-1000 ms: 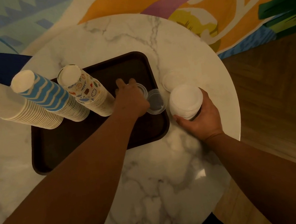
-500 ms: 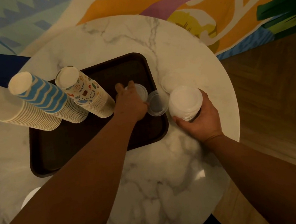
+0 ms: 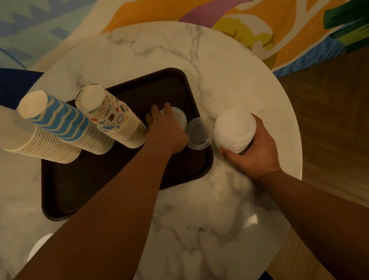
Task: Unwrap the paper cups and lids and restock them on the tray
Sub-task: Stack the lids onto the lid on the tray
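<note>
Lids (image 3: 235, 131) sit stacked in your right hand (image 3: 256, 152), gripped beside the tray (image 3: 198, 171); your left hand (image 3: 167, 128), fingers flat, has barely moved, still pressing a lid (image 3: 181, 116) onto the tray.

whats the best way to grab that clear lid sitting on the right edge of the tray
Probably pinch the clear lid by its raised rim on the side nearest the person, coming from above. It lies flat and thin on the tray rim, so there is no side wall to wrap. The left hand crowds its left side, and the lid stack held by the right hand its right.
</note>
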A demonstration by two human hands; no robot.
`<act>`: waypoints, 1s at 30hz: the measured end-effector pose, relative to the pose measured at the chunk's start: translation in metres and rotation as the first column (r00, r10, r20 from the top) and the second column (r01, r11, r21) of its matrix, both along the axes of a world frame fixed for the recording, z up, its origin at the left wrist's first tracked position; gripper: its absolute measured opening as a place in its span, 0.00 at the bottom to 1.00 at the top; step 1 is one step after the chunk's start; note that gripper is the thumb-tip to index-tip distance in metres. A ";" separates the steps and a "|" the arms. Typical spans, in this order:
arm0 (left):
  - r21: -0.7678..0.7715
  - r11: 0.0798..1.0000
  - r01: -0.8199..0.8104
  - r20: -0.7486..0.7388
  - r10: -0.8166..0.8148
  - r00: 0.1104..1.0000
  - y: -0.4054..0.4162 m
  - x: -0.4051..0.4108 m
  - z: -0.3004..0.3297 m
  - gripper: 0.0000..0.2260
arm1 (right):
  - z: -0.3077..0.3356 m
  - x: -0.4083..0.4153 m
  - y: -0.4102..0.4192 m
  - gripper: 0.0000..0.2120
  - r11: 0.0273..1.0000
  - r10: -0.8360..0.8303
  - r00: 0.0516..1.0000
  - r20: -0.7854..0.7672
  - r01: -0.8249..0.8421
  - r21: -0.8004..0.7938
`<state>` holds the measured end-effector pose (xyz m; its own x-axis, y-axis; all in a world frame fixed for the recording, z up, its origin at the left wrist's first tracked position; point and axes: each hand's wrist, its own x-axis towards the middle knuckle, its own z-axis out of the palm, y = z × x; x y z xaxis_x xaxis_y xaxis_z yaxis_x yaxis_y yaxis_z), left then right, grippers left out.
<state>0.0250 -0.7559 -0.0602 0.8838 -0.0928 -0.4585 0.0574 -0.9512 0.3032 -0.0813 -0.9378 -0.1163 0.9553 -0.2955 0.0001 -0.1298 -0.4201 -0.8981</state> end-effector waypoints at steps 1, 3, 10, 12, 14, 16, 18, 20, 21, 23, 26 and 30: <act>0.005 0.999 0.033 0.048 -0.033 0.998 -0.001 -0.002 0.001 0.42 | 0.000 0.000 0.000 0.43 1.000 0.000 1.000 -0.001 0.000 0.000; -0.026 0.989 0.149 0.197 -0.141 0.970 -0.003 -0.008 0.004 0.38 | 0.000 0.000 0.000 0.43 1.000 -0.002 1.000 -0.003 0.002 -0.001; 0.134 0.841 0.524 0.240 -0.540 0.807 0.003 -0.023 -0.006 0.35 | 0.000 0.001 0.001 0.44 1.000 -0.020 1.000 -0.011 0.020 -0.007; 0.190 0.810 0.555 0.203 -0.586 0.785 0.002 -0.026 -0.007 0.35 | 0.000 0.000 0.001 0.45 1.000 -0.018 1.000 -0.010 0.018 -0.015; 0.221 0.777 0.589 0.200 -0.627 0.753 0.001 -0.032 -0.004 0.32 | 0.000 -0.001 0.000 0.46 1.000 -0.017 1.000 -0.009 0.017 -0.019; 0.165 0.797 0.581 0.274 -0.603 0.749 0.003 -0.039 -0.004 0.23 | -0.001 0.000 0.000 0.45 0.999 -0.019 1.000 -0.011 0.019 -0.027; 0.036 0.858 0.512 0.414 -0.479 0.774 0.006 -0.044 -0.002 0.16 | -0.003 0.000 -0.001 0.44 0.999 -0.020 1.000 -0.018 0.019 -0.034; -0.185 0.925 0.333 0.386 -0.243 0.890 0.011 -0.045 0.002 0.14 | -0.003 0.000 -0.001 0.43 0.999 -0.017 1.000 -0.015 0.016 -0.038; -0.292 0.931 0.217 0.292 -0.129 0.948 0.013 -0.044 0.004 0.15 | -0.004 0.000 -0.001 0.43 0.999 -0.017 1.000 -0.015 0.017 -0.039; -0.392 0.919 0.047 0.095 -0.010 0.995 0.018 -0.041 0.004 0.21 | -0.003 0.000 -0.001 0.43 0.999 -0.021 1.000 -0.012 0.021 -0.043; -0.262 0.955 0.139 0.033 -0.135 0.990 0.023 -0.045 -0.001 0.24 | -0.001 0.000 0.000 0.43 0.999 -0.023 1.000 -0.008 0.023 -0.047; 0.033 0.966 0.256 0.119 -0.258 0.959 0.020 -0.056 -0.003 0.32 | 0.000 0.000 0.001 0.44 0.999 -0.018 1.000 -0.015 0.018 -0.029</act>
<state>-0.0315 -0.7354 -0.0635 0.8806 -0.3168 -0.3524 -0.2256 -0.9342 0.2762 -0.0815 -0.9367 -0.1160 0.9498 -0.3128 -0.0059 -0.1515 -0.4435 -0.8834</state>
